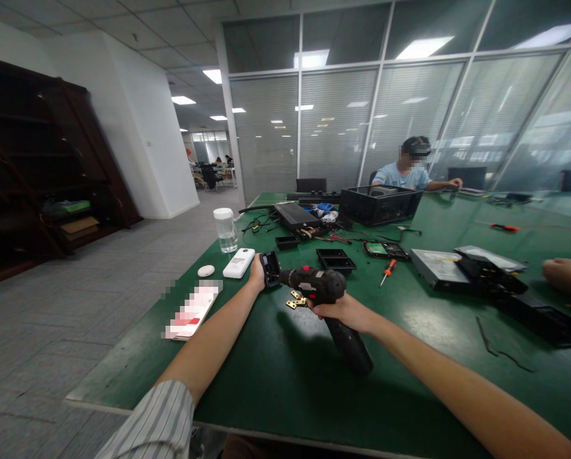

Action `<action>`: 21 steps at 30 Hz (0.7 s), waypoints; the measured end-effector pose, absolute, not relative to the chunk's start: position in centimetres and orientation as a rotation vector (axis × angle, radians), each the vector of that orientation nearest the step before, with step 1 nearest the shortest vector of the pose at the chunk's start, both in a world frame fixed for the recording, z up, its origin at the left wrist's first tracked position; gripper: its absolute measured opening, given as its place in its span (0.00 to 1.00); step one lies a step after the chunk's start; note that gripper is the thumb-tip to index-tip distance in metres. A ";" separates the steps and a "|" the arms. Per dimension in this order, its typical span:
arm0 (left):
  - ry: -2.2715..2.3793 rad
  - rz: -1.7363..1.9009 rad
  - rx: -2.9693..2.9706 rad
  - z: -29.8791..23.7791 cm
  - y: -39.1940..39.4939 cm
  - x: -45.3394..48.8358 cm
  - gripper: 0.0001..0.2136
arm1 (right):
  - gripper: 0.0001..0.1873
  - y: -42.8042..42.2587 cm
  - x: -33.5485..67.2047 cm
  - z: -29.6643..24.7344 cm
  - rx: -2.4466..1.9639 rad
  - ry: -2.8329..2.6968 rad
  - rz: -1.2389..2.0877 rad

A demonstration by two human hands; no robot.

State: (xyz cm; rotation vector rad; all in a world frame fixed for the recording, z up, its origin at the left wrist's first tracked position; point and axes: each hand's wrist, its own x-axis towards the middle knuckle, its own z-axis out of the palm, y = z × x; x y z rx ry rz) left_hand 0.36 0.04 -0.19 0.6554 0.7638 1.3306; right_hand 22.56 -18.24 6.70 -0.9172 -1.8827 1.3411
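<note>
The right hand [343, 311] has its fingers clamped round the grip of a black drill [319, 285] held low over the green surface [275, 376]. The drill's barrel runs sideways, its nose pointing left into a small black box [270, 268], which the left hand [257, 274] pinches between its fingers. The grip slants back toward the person. Brass hinges [296, 299] lie just under the drill's nose. Black trays [335, 260] and an orange screwdriver [387, 270] lie beyond the drill.

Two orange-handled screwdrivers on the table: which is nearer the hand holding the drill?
The short screwdriver beside the black tray, just beyond your right hand on the drill. The other screwdriver lies far back right.
</note>
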 end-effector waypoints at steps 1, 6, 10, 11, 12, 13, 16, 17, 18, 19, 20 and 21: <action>0.765 1.332 0.661 -0.2 0.1 0.4 0.23 | 0.06 -18.2 22.6 6.6 -0.920 -1.882 1.340; 0.762 1.335 0.663 -0.4 0.2 0.3 0.22 | 0.06 -18.0 22.6 6.3 -0.940 -1.864 1.338; 0.752 1.331 0.642 -0.4 0.3 0.3 0.22 | 0.07 -18.2 22.5 6.5 -0.955 -1.855 1.332; 0.756 1.331 0.637 -0.4 0.3 0.3 0.22 | 0.07 -18.2 22.5 6.6 -0.956 -1.859 1.328; 0.758 1.331 0.631 -0.4 0.3 0.3 0.22 | 0.07 -18.3 22.4 6.7 -0.956 -1.865 1.326; 0.760 1.328 0.624 -0.4 0.3 0.3 0.22 | 0.07 -18.3 22.4 6.7 -0.954 -1.870 1.326; 0.760 1.321 0.622 -0.5 0.3 0.3 0.22 | 0.07 -18.4 22.4 6.9 -0.954 -1.872 1.329; 0.764 1.322 0.633 -0.5 0.4 0.3 0.22 | 0.07 -18.4 22.4 6.9 -0.955 -1.868 1.328; 0.769 1.325 0.644 -0.5 0.4 0.3 0.22 | 0.07 -18.4 22.4 6.9 -0.953 -1.865 1.331; 0.774 1.328 0.654 -0.5 0.4 0.3 0.22 | 0.07 -18.4 22.4 6.9 -0.948 -1.861 1.335; 0.778 1.332 0.660 -0.5 0.4 0.3 0.22 | 0.07 -18.3 22.4 6.8 -0.938 -1.857 1.343; 0.780 1.334 0.661 -0.5 0.4 0.3 0.22 | 0.08 -18.3 22.4 6.7 -0.927 -1.854 1.349</action>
